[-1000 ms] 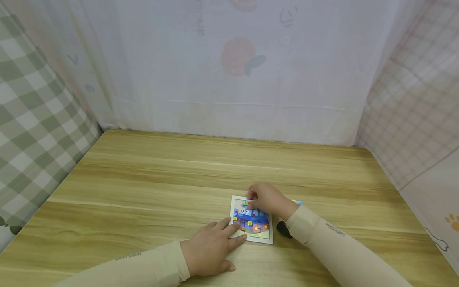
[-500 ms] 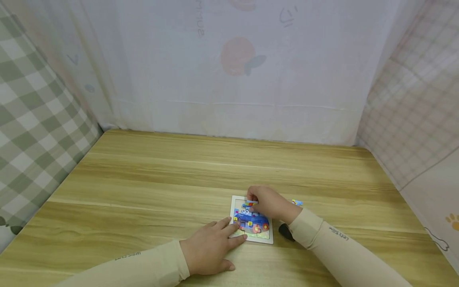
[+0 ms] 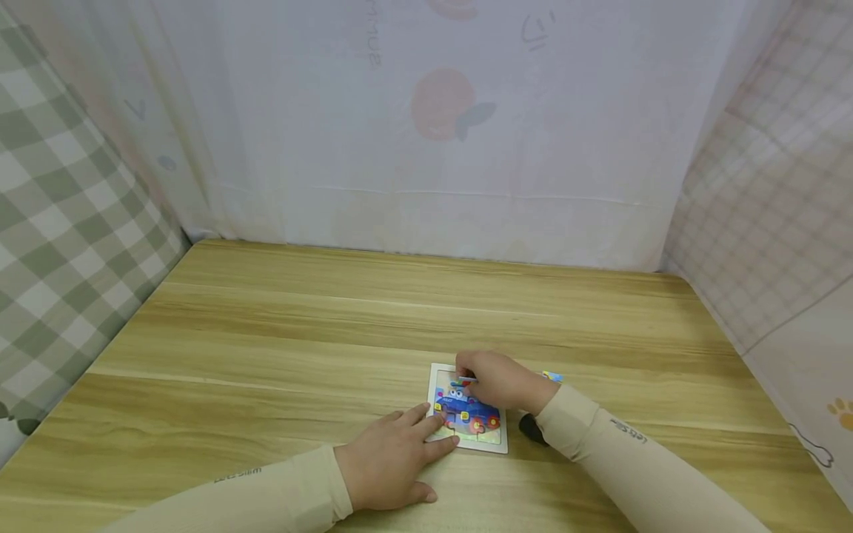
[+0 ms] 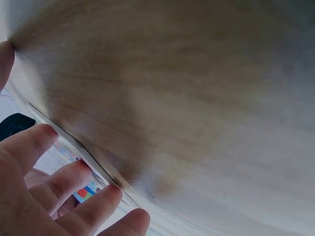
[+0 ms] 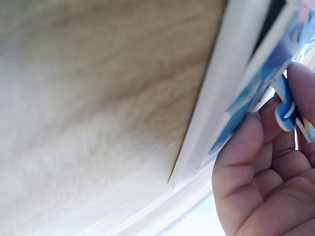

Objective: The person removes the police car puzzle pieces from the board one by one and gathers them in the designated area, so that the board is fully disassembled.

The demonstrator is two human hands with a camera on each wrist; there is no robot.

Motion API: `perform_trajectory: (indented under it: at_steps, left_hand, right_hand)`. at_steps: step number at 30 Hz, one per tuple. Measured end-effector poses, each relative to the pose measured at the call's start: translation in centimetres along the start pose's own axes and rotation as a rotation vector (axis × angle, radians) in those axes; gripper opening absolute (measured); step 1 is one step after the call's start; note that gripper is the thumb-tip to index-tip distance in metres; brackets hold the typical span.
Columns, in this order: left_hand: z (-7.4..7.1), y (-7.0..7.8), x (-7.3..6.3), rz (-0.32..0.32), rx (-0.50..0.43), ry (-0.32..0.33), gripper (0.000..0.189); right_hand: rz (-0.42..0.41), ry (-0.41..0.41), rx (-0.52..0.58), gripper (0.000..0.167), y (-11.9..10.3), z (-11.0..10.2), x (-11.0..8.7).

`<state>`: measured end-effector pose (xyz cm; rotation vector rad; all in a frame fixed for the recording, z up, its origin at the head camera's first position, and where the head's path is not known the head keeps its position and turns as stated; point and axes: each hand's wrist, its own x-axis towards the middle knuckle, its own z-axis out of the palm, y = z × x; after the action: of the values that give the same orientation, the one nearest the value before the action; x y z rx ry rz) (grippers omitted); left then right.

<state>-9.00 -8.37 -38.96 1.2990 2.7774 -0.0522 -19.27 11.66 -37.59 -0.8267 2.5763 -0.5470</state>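
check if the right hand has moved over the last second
Yes, slightly: in the head view the right hand has moved down the picture, reaching less far past the far edge of the puzzle frame, which has stayed put.

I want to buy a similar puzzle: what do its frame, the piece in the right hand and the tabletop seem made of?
Frame: probably wood or fibreboard, smooth and off-white; its straight edge looks rigid.
Held piece: perhaps thin wood or thick card, with a printed blue face and pale cut edge.
Tabletop: streaky grain suggests wood or wood-look laminate, low sheen.
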Motion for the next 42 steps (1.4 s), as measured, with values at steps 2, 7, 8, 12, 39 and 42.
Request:
perform_trajectory:
  at_steps: [2,7,8,12,39,42]
  left_hand:
    - [0.0,0.0,0.0,-0.001,-0.001,-0.003,0.063]
    - [0.0,0.0,0.0,-0.004,-0.002,-0.011,0.063]
    - [0.0,0.0,0.0,-0.005,-0.002,-0.013,0.063]
    - [-0.1,0.0,0.0,-0.009,-0.002,-0.023,0.063]
    - [-0.4,0.3,0.3,-0.027,-0.038,-0.073,0.064]
    - [-0.4,0.2,0.2,-0.034,-0.046,-0.078,0.064]
  right_hand:
    - [-0.020,-0.002,-0.004,0.021,0.0,0.0,0.0]
    - [-0.074,0.002,0.009,0.024,0.1,0.1,0.0]
    - [-0.078,0.002,0.014,0.023,0.1,0.1,0.0]
    - [-0.056,-0.008,0.033,0.022,0.2,0.0,0.0]
    - [0.028,0.160,0.292,0.006,3.4,-3.1,-1.4]
    - [0.057,0.182,0.276,0.004,4.5,-4.1,-2.5]
